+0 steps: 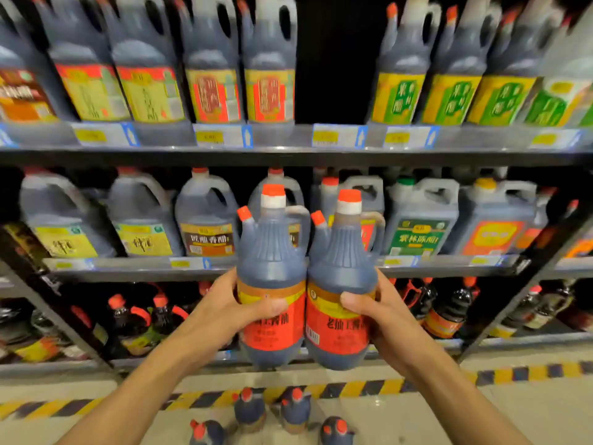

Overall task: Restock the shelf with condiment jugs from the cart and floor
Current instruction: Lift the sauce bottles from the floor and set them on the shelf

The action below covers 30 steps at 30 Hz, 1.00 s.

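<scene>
Supermarket shelving (288,155) shows a gap on its top shelf. Left hand (224,303) and right hand (382,311) each grip a soy sauce jug (272,264) (341,271), pressed together, probably to fill it

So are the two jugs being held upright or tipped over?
Upright: the left jug and right jug have red caps pointing up, gripped by the left hand and right hand.

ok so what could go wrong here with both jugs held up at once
1. Each hand, left hand and right hand, holds a jug by its smooth body, not its handle, so the left jug or right jug might slip from the grip.
2. The jugs on the floor stand near the feet; a step forward could knock them.
3. The gap on the top shelf is high, an awkward lift.
</scene>
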Each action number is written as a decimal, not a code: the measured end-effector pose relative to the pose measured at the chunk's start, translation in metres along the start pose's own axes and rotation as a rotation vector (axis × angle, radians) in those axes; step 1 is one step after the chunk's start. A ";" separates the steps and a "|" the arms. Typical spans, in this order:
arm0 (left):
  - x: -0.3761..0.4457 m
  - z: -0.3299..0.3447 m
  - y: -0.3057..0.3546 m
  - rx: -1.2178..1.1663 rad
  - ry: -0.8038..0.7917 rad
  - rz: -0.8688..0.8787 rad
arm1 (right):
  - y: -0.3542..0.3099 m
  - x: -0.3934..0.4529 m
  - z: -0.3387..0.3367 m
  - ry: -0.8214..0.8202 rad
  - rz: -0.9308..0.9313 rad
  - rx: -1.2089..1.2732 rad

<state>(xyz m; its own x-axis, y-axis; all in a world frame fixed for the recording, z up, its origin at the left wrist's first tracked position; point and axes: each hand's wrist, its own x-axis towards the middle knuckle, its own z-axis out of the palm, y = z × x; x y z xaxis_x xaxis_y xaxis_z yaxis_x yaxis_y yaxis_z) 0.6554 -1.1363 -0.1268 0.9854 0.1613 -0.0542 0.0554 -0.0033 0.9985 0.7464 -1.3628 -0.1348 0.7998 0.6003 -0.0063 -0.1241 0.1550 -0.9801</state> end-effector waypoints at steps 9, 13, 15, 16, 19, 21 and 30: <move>-0.003 0.018 0.288 0.011 0.022 0.022 | -0.292 -0.001 0.034 -0.026 -0.060 0.081; 0.001 0.030 0.388 -0.045 0.007 0.047 | -0.388 0.011 0.042 -0.005 -0.094 0.019; 0.003 0.035 0.425 -0.043 0.005 0.044 | -0.423 0.017 0.044 -0.004 -0.094 0.021; 0.004 0.037 0.440 -0.042 0.014 0.045 | -0.439 0.019 0.046 -0.013 -0.098 0.024; 0.009 0.040 0.477 -0.081 0.066 0.061 | -0.481 0.027 0.052 -0.017 -0.094 0.025; 0.011 0.042 0.494 -0.070 0.056 0.044 | -0.498 0.027 0.056 -0.019 -0.086 0.036; 0.032 0.034 0.522 -0.046 0.011 0.033 | -0.522 0.044 0.054 0.040 -0.026 0.023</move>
<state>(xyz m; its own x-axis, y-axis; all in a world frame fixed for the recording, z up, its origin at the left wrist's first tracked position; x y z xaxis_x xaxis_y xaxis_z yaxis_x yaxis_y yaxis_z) 0.7213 -1.1668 0.3922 0.9847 0.1728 -0.0209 0.0148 0.0366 0.9992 0.8152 -1.3749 0.3877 0.8258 0.5638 0.0110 -0.1156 0.1883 -0.9753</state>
